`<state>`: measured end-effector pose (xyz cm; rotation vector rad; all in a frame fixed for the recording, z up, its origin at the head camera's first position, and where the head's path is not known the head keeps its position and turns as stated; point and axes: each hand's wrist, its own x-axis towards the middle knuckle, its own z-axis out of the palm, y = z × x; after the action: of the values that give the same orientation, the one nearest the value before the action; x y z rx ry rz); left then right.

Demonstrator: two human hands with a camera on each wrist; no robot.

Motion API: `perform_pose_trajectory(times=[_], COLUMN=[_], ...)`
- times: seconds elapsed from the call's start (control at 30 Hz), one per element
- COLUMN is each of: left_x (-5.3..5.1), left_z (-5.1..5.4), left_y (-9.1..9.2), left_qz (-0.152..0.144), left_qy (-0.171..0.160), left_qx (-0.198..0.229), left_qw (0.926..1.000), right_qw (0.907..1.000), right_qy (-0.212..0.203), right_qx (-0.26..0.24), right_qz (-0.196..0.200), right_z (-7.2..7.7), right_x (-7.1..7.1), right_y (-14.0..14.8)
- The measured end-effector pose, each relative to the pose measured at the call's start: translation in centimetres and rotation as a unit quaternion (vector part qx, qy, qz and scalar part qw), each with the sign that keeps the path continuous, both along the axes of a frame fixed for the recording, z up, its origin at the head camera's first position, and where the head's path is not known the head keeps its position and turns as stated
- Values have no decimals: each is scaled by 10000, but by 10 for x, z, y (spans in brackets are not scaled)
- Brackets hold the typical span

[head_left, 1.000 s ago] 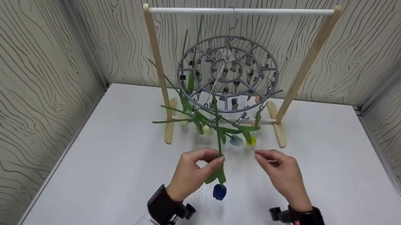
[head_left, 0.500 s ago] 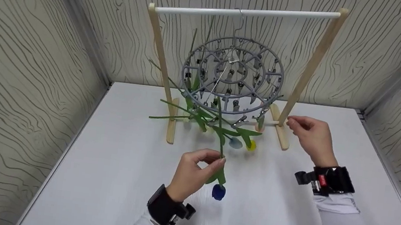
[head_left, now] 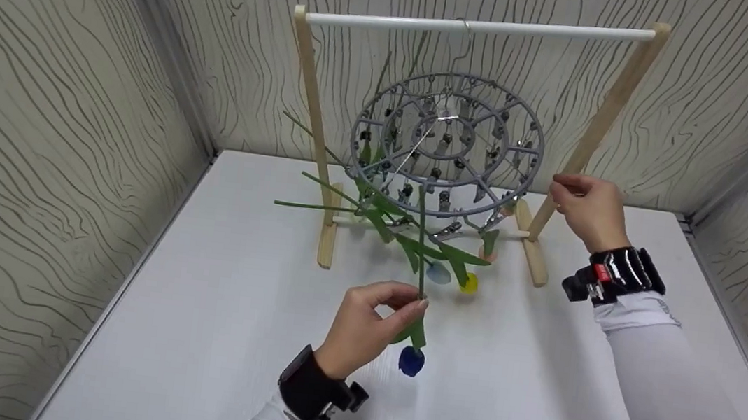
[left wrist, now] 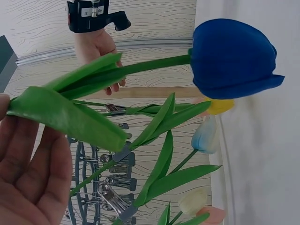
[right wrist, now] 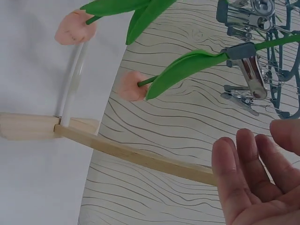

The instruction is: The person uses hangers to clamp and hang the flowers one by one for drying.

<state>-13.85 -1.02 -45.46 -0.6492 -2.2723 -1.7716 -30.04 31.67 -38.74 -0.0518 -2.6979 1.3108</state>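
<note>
Between thumb and fingers, my left hand (head_left: 368, 325) pinches the green stem of a blue tulip (head_left: 412, 361), bloom down, in front of the hanger. Large in the left wrist view is its blue bloom (left wrist: 234, 58). My right hand (head_left: 589, 210) is raised beside the right side of the round grey clip hanger (head_left: 440, 213); its fingers are loosely bent and hold nothing. Tulips hang head down from the clips, among them a yellow one (head_left: 469, 283) and a pale blue one (head_left: 438, 272). In the right wrist view, a metal clip (right wrist: 252, 79) grips a pink tulip (right wrist: 132, 86).
The hanger hooks over a white bar (head_left: 395, 22) between two wooden posts, the right post (head_left: 602, 123) close to my right hand. Stems stick out past the left post. The stand's left foot (head_left: 326, 247) rests on the white table (head_left: 210, 290). Patterned walls surround it.
My right hand has moved away from the front, up and to the right, to beside the hanger. The left hand stays nearly in place with the blue tulip. The head view has shifted slightly.
</note>
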Motion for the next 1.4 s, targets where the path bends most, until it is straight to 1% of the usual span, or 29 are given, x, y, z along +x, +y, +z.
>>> perform_pose_trajectory(times=[0.13, 0.27, 0.5, 0.7, 0.77, 0.87, 0.93, 1.03, 1.1, 1.17, 1.23, 1.4], left_x=[2, 4, 8, 11, 12, 14, 14, 13, 12, 12, 13, 13], left_z=[2, 4, 4, 3, 3, 3, 3, 2, 2, 3, 3, 2], left_y=[2, 3, 2, 5, 6, 7, 7, 8, 9, 10, 10, 10], left_qz=[-5, -54, 4, -24, -44, -67, -79, -130, -172, -212, -237, -274], left_qy=[-109, -258, -319, -434, -488, -537, -512, -458, -413, -421, -416, -370], left_qx=[-13, -28, -96, -128, -101, -80, -85, -84, -71, -34, -8, 0], left_qw=[9999, 9996, 9994, 9990, 9987, 9985, 9986, 9988, 9990, 9989, 9989, 9989], right_qw=[9997, 9993, 9991, 9968, 9963, 9963, 9963, 9965, 9961, 9952, 9946, 9938], right_qy=[7, 118, 81, 174, 109, -25, -60, 20, 144, 259, 265, 100], right_qx=[222, 356, 96, 191, 296, 399, 466, 527, 573, 608, 581, 478], right_qz=[-30, 60, 412, 754, 801, 762, 723, 654, 653, 715, 815, 996], right_z=[7, 13, 14, 14, 13, 12, 13, 14, 14, 15, 15, 18], right_x=[-11, -20, -29, -34, -34, -32, -31, -29, -27, -25, -22, -14], right_y=[0, -1, -7, -10, -11, -12, -12, -12, -13, -13, -13, -12])
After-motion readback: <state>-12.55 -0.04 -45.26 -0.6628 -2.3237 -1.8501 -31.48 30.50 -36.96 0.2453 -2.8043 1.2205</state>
